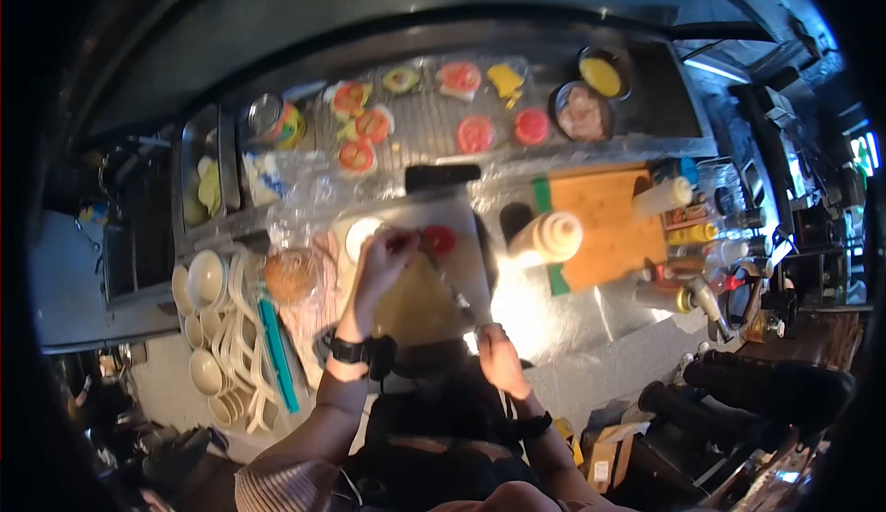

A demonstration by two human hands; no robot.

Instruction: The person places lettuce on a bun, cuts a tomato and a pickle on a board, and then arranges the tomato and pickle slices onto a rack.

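My left hand (395, 246) is over the pale cutting board (469, 235), fingers drawn together between a white round piece (363, 235) and a red slice (438, 239), which looks like tomato. What the fingers hold, if anything, I cannot make out. At the board's near right corner, my right hand (501, 363) is closed around the handle of a knife (454, 292), its blade pointing up and left toward the red slice. A tan, wedge-shaped surface (411, 304) lies between my arms. Left of my left hand, a brown bun (291, 277) sits beside a striped cloth (323, 277).
Behind the board, a ridged tray (420, 134) bears topped tomato and avocado pieces, and bowls (581, 113) stand to its right. On the right are a squeeze bottle (554, 237), a wooden board (604, 221) and several condiment bottles (692, 235). Stacked white bowls (210, 279) are at left.
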